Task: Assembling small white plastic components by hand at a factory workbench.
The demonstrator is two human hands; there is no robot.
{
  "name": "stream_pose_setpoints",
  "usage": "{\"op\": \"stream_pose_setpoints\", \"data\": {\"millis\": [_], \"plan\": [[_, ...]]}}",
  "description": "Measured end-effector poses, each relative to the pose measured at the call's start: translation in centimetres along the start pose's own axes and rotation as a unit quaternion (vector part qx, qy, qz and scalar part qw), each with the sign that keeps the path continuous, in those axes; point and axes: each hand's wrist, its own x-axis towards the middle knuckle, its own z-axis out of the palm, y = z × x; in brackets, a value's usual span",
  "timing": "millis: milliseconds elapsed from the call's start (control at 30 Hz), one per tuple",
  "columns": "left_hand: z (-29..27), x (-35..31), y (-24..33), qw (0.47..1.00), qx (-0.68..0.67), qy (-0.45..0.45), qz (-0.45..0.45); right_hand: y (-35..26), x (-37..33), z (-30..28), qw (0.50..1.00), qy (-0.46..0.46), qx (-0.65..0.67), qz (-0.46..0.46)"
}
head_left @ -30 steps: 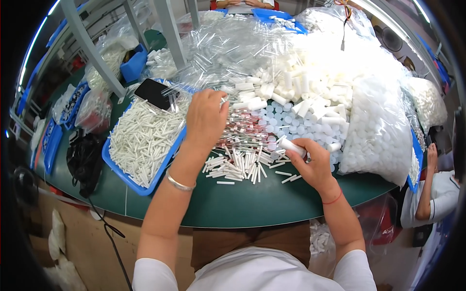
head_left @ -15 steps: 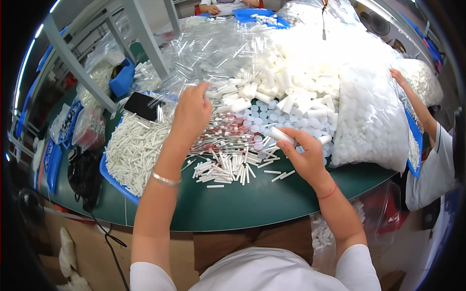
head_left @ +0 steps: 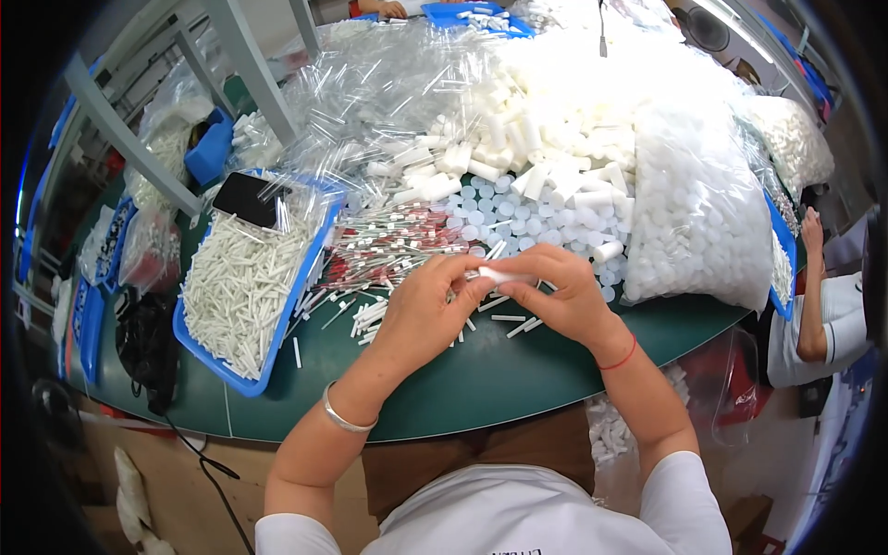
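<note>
My two hands meet over the near middle of the green table. My right hand (head_left: 566,294) pinches a short white cylinder (head_left: 502,276), which lies sideways between the hands. My left hand (head_left: 427,307) is closed at the cylinder's left end; a small, partly see-through thing shows at its fingertips, too covered to name. Just beyond the hands lie translucent round caps (head_left: 518,217) and a heap of thin sticks with red and white parts (head_left: 393,242). Short thin white rods (head_left: 370,319) are partly hidden under my left hand.
A blue tray (head_left: 262,381) of thin white rods stands at left, with a black phone (head_left: 248,200) on its far end. Clear tubes (head_left: 370,92) and white cylinders (head_left: 555,139) are piled behind. A bulging clear bag (head_left: 698,213) sits at right, near another person's arm (head_left: 812,305).
My left hand has come from beside the clear tubes, back and right, to meet my right hand. The right hand has shifted slightly left with the white cylinder.
</note>
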Motion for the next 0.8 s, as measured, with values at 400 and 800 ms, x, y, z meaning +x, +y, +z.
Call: {"op": "stream_pose_setpoints", "data": {"millis": [400,800], "plan": [[-0.1,-0.4,0.8,0.987,0.009,-0.093,-0.13,-1.4,0.0,1.2,0.996,-0.05,0.07,0.016],[0.5,-1.3,1.1,0.953,-0.238,-0.138,-0.124,-0.3,0.0,1.2,0.971,-0.076,0.22,0.051]]}}
